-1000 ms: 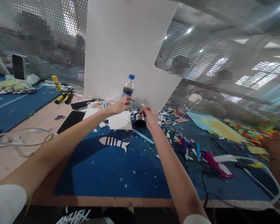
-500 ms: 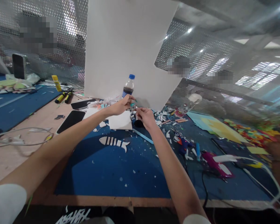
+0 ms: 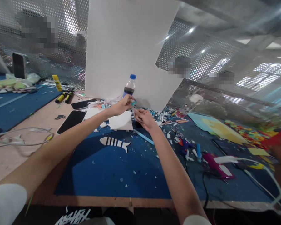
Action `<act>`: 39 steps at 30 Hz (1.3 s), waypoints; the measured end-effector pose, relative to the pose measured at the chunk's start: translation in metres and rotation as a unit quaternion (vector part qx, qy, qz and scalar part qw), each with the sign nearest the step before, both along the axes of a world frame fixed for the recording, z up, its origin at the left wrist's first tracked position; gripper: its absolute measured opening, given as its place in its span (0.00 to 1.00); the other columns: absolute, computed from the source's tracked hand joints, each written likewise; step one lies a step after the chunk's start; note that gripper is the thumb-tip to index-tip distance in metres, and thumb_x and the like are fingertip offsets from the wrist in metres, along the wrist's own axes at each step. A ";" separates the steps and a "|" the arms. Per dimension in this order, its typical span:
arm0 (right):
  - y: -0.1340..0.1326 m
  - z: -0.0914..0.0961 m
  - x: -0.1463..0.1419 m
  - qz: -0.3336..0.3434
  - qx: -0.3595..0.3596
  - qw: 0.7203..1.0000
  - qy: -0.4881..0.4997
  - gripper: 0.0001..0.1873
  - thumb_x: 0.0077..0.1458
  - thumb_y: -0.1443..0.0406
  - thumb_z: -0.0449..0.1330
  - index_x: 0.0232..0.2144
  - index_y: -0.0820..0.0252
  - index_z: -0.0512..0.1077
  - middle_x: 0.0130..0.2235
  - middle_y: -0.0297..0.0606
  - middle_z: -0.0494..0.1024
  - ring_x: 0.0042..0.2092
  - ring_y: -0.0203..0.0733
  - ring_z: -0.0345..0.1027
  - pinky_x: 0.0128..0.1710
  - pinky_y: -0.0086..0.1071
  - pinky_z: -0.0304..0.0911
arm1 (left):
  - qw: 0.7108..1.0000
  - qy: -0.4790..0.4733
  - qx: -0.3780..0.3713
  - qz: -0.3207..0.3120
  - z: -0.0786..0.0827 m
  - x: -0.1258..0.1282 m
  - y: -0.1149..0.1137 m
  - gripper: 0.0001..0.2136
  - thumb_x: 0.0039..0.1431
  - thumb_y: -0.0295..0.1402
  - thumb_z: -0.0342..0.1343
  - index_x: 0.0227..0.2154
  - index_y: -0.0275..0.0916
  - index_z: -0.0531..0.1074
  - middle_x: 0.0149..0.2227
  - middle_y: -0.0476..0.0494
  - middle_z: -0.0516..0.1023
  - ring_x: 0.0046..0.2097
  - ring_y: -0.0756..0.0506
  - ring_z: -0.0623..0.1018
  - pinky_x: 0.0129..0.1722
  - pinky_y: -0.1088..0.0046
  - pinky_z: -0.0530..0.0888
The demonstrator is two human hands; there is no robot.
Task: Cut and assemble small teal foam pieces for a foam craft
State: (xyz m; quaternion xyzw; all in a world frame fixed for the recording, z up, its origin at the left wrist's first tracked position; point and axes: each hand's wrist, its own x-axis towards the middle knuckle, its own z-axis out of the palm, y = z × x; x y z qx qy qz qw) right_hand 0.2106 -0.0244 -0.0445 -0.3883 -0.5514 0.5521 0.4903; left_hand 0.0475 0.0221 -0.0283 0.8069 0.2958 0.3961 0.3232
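Note:
Both my arms reach far across the blue cutting mat (image 3: pixel 107 175). My left hand (image 3: pixel 120 107) is closed in a pinch on a small teal piece (image 3: pixel 133 102), just in front of a dark drink bottle (image 3: pixel 129 86). Beside it, my right hand (image 3: pixel 144 118) has its fingers closed, fingertips nearly touching the left hand's; what it holds is hidden. It covers most of a black roll (image 3: pixel 137 124). A white square sheet (image 3: pixel 120 121) lies under the hands, and a white fish-skeleton cutout (image 3: pixel 114 143) lies nearer me.
A large white board (image 3: pixel 126 47) leans on the perforated metal screen behind. Two dark phones (image 3: pixel 73 121) lie at left, with yellow tools (image 3: pixel 61 97) behind them. Scraps, a blue strip (image 3: pixel 144 137), glue guns (image 3: pixel 219 164) and cables crowd the right, where another person's hand (image 3: pixel 279 147) works.
My right hand moved left off the top of the black roll toward my left hand and closed its fingers. The person at right raised something red.

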 end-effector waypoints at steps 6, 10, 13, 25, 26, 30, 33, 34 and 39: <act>0.005 -0.004 0.001 -0.039 0.006 0.999 0.022 0.17 0.39 0.56 0.67 0.20 0.62 0.66 0.12 0.22 0.55 0.15 0.24 0.43 0.15 0.24 0.41 | 0.963 0.075 0.237 0.101 0.014 -0.009 -0.016 0.11 0.62 0.39 0.42 0.36 0.37 0.62 0.40 0.37 0.66 0.44 0.41 0.64 0.47 0.61 0.61; 0.004 -0.003 0.000 -0.052 0.003 0.998 0.021 0.14 0.39 0.60 0.66 0.20 0.62 0.65 0.13 0.22 0.56 0.16 0.24 0.43 0.15 0.23 0.43 | 0.932 0.200 0.297 0.054 0.012 -0.007 -0.020 0.14 0.60 0.42 0.45 0.29 0.36 0.65 0.34 0.40 0.69 0.39 0.42 0.66 0.41 0.64 0.63; 0.002 -0.001 -0.001 -0.062 0.000 0.998 0.009 0.15 0.38 0.59 0.66 0.19 0.61 0.64 0.14 0.24 0.58 0.16 0.24 0.44 0.15 0.23 0.44 | 0.942 0.181 0.282 0.023 0.007 -0.001 -0.018 0.11 0.61 0.34 0.43 0.27 0.36 0.66 0.30 0.42 0.70 0.36 0.45 0.67 0.38 0.68 0.63; 0.018 -0.018 0.013 -0.206 0.083 0.972 -0.073 0.24 0.46 0.45 0.55 0.34 0.58 0.71 0.33 0.37 0.74 0.32 0.37 0.65 0.27 0.29 0.60 | 0.985 0.026 0.158 0.071 0.022 -0.013 -0.010 0.13 0.59 0.30 0.43 0.19 0.38 0.60 0.19 0.51 0.62 0.21 0.54 0.60 0.22 0.75 0.57; 0.019 -0.018 0.014 -0.201 0.094 0.972 -0.081 0.25 0.46 0.45 0.55 0.34 0.58 0.71 0.36 0.38 0.74 0.36 0.39 0.66 0.32 0.30 0.61 | 0.986 0.020 0.150 0.072 0.023 -0.014 -0.011 0.13 0.60 0.31 0.43 0.19 0.37 0.60 0.18 0.52 0.61 0.21 0.54 0.60 0.22 0.76 0.57; 0.013 -0.015 0.009 -0.111 0.118 0.981 -0.103 0.22 0.45 0.48 0.59 0.35 0.58 0.73 0.42 0.40 0.76 0.48 0.43 0.66 0.47 0.35 0.60 | 0.993 -0.033 0.096 0.062 0.027 -0.016 -0.010 0.15 0.60 0.36 0.44 0.19 0.37 0.61 0.17 0.53 0.57 0.20 0.54 0.58 0.22 0.76 0.56; 0.007 -0.012 0.002 -0.032 0.115 0.987 -0.105 0.22 0.37 0.54 0.67 0.35 0.59 0.73 0.39 0.40 0.78 0.45 0.43 0.69 0.47 0.36 0.61 | 0.994 -0.073 0.058 0.051 0.029 -0.018 -0.009 0.15 0.59 0.38 0.45 0.19 0.37 0.61 0.17 0.54 0.58 0.21 0.54 0.58 0.22 0.76 0.56; 0.006 -0.012 0.000 -0.017 0.112 0.988 -0.102 0.22 0.36 0.56 0.68 0.35 0.59 0.73 0.37 0.40 0.78 0.42 0.43 0.71 0.45 0.36 0.63 | 0.994 -0.078 0.053 0.049 0.030 -0.018 -0.008 0.16 0.59 0.38 0.45 0.19 0.37 0.61 0.18 0.54 0.58 0.21 0.54 0.58 0.22 0.76 0.56; 0.004 -0.014 -0.001 -0.010 0.099 0.992 -0.074 0.17 0.42 0.53 0.64 0.25 0.61 0.73 0.24 0.35 0.76 0.27 0.36 0.69 0.32 0.31 0.65 | 0.993 -0.104 0.030 0.040 0.033 -0.021 -0.004 0.15 0.59 0.36 0.45 0.18 0.37 0.61 0.18 0.54 0.57 0.21 0.54 0.56 0.23 0.75 0.55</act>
